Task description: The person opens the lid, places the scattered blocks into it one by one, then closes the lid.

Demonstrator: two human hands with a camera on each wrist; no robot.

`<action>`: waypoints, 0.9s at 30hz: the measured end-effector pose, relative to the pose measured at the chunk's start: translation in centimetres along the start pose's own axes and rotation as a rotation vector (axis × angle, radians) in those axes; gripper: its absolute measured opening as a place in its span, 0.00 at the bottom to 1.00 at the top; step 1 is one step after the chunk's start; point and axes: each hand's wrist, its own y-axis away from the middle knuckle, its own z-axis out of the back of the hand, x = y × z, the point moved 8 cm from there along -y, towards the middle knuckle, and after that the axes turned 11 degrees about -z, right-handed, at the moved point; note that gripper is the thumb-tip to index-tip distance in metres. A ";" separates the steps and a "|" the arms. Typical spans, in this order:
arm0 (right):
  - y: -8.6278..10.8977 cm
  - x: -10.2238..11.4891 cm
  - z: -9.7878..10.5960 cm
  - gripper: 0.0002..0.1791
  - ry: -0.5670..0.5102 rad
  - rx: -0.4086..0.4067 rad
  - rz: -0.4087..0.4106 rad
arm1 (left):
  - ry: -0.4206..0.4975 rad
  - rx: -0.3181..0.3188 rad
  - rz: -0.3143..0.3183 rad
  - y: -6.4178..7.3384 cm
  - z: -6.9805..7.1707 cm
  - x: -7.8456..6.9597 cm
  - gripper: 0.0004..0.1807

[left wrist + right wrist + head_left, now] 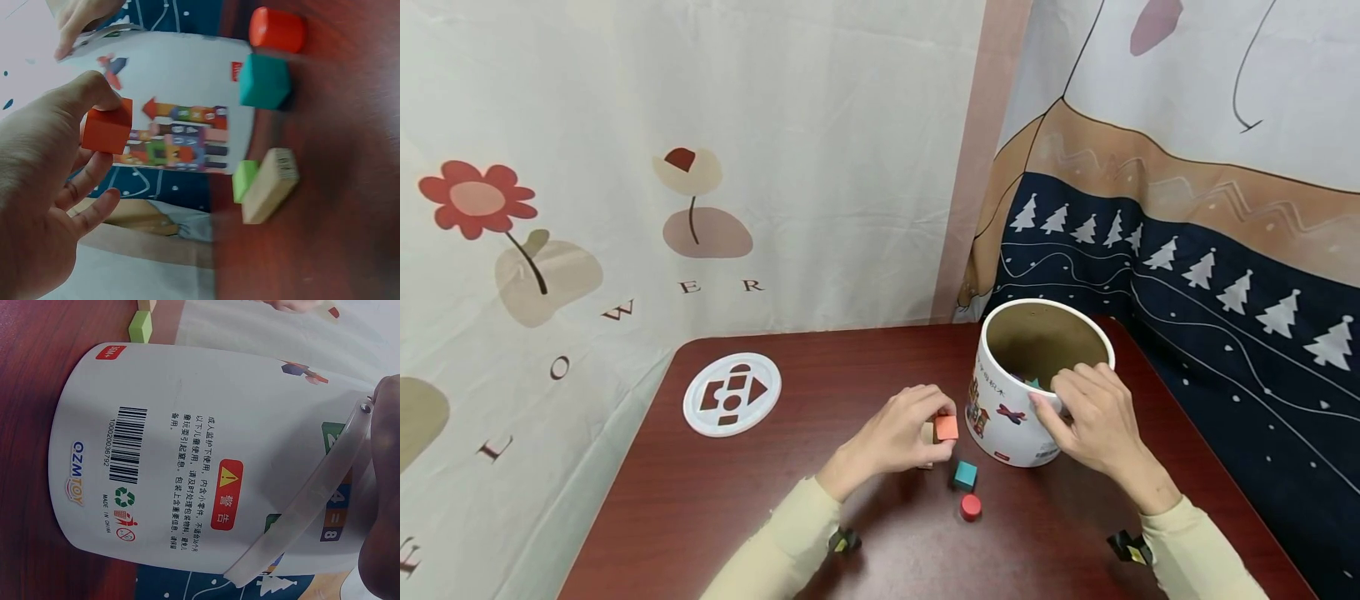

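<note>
Between thumb and fingers, my left hand [898, 429] pinches an orange block [946, 427], raised above the table just left of the bucket. My right hand [1093, 412] grips the near right rim of the white toy bucket [1000, 417], thumb outside. Some blocks show low inside the bucket. On the table below the left hand, a teal cube [966, 475] and a red cylinder [971, 507] lie close together. In the left wrist view, a light green block [244, 180] sits against a plain wooden block [270, 186] near the bucket's base.
A white round lid [692, 412] with shaped cutouts lies at the table's back left. The dark red wooden table [850, 367] meets a printed curtain [820, 167] behind and a navy tree-patterned cloth [1187, 333] at right. A pale strap handle [300, 506] hangs along the bucket's side.
</note>
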 end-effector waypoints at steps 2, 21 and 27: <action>0.0 0.0 0.0 0.31 0.001 0.001 0.001 | 0.005 -0.020 -0.008 -0.6 0.7 0.1 0.15; 0.1 0.0 0.0 0.31 0.006 0.007 -0.006 | 0.031 -0.054 -0.062 -7.1 4.6 0.3 0.17; 0.1 0.0 0.0 0.31 0.006 0.008 0.000 | 0.039 -0.090 -0.080 -8.8 5.4 0.5 0.16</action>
